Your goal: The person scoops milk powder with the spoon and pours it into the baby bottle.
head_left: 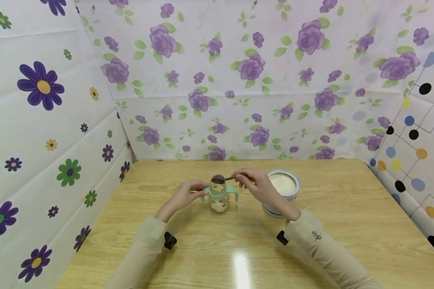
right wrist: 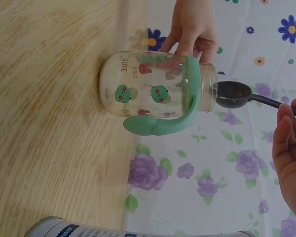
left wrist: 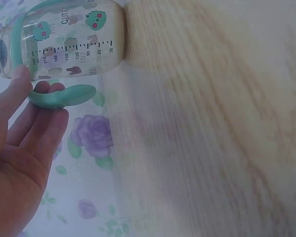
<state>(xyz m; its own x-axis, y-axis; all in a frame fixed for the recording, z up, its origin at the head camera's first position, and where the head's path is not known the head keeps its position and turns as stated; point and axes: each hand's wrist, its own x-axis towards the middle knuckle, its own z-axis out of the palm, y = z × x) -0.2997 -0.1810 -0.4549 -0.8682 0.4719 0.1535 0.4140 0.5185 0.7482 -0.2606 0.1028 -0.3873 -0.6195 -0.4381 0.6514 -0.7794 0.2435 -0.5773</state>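
A clear baby bottle [head_left: 218,196] with mint-green handles stands upright mid-table, lid off. My left hand [head_left: 188,193] grips its left handle [left wrist: 59,97]; the bottle's printed scale [left wrist: 71,47] fills the left wrist view. My right hand [head_left: 254,185] pinches the stem of a dark scoop [head_left: 218,178], whose bowl sits right over the bottle's mouth. In the right wrist view the scoop [right wrist: 233,94] is at the rim of the bottle [right wrist: 155,91]. An open round tin of pale powder [head_left: 283,185] stands just right of the bottle, behind my right wrist.
The wooden table [head_left: 347,224] is boxed in by floral sheets on the left and back and a dotted sheet on the right [head_left: 416,160]. A glare spot lies near the front edge [head_left: 240,265].
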